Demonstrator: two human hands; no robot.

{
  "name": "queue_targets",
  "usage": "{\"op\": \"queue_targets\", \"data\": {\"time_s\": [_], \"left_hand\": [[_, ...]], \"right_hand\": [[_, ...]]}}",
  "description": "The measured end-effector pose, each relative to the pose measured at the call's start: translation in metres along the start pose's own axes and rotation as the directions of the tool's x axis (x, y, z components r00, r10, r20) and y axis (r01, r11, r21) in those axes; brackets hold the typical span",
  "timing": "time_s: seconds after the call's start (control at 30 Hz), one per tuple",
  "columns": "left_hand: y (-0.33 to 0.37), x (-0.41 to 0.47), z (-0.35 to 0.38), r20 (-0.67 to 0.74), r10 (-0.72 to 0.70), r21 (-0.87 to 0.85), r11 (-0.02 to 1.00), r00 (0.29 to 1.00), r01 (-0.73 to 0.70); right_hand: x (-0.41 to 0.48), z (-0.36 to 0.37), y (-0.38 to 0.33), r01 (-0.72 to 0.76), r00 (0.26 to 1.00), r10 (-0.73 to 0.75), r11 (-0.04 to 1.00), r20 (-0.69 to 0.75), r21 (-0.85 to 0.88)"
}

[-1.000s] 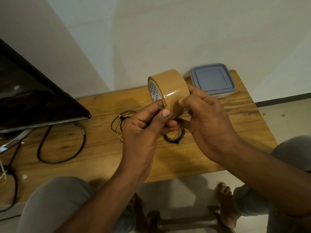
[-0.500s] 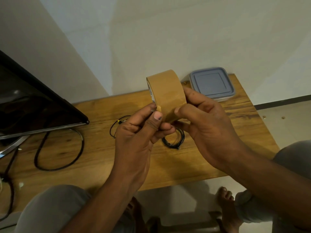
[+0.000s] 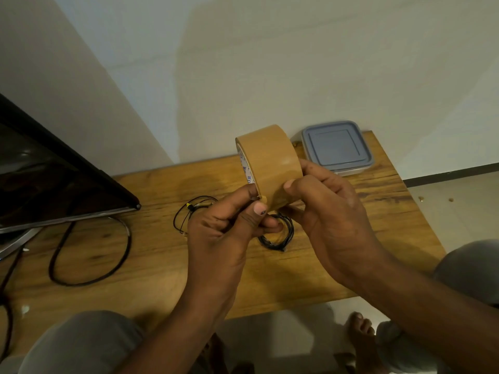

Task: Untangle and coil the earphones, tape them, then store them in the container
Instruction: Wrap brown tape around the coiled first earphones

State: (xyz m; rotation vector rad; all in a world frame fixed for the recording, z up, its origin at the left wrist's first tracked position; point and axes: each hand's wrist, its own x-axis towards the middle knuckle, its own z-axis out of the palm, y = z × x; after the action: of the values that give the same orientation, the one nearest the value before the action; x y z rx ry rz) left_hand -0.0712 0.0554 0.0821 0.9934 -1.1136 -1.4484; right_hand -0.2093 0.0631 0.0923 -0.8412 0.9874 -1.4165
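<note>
A brown tape roll (image 3: 270, 160) is held upright above the wooden table (image 3: 162, 255). My right hand (image 3: 326, 220) grips its right side, thumb on the outer face. My left hand (image 3: 224, 233) pinches the loose tape end at the roll's lower left edge between thumb and forefinger. Black coiled earphones (image 3: 280, 236) lie on the table under my hands, partly hidden. A second thin black wire loop with a yellow piece (image 3: 189, 211) lies just left of my left hand. The grey lidded container (image 3: 336, 145) stands closed at the table's back right corner.
A dark monitor (image 3: 54, 179) stands at the left, its thick black cable (image 3: 89, 255) looping over the table. The wall runs right behind the table. My knees and bare feet show below the table's front edge.
The roll has turned slightly in my hands, and my left thumb and forefinger have closed on the tape's loose end at its lower edge. The view has shifted a little.
</note>
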Motion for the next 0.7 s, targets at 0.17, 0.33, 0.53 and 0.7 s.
{"op": "queue_targets", "data": {"time_s": [0.17,0.33,0.53,0.7], "left_hand": [[0.0014,-0.0016,0.0024,0.006,0.072,0.088,0.994,0.997,-0.072],[-0.0013,-0.003,0.0032,-0.005,0.106,0.153,0.983,0.994,-0.104],[-0.0013,-0.0031,0.0043,-0.043,0.101,0.15,0.984,0.994,-0.093],[-0.0043,-0.0031,0.0032,-0.068,0.105,0.152,0.984,0.992,-0.094]], "right_hand": [[0.0,0.0016,-0.0006,0.007,0.999,-0.008,0.999,-0.034,-0.035],[-0.0018,0.0022,0.0015,-0.01,0.997,0.006,0.999,-0.076,-0.045],[-0.0012,0.0028,0.0012,-0.024,0.997,0.022,0.999,-0.073,-0.032],[0.0005,0.0026,0.0021,-0.034,0.997,0.031,0.999,-0.077,-0.033]]}}
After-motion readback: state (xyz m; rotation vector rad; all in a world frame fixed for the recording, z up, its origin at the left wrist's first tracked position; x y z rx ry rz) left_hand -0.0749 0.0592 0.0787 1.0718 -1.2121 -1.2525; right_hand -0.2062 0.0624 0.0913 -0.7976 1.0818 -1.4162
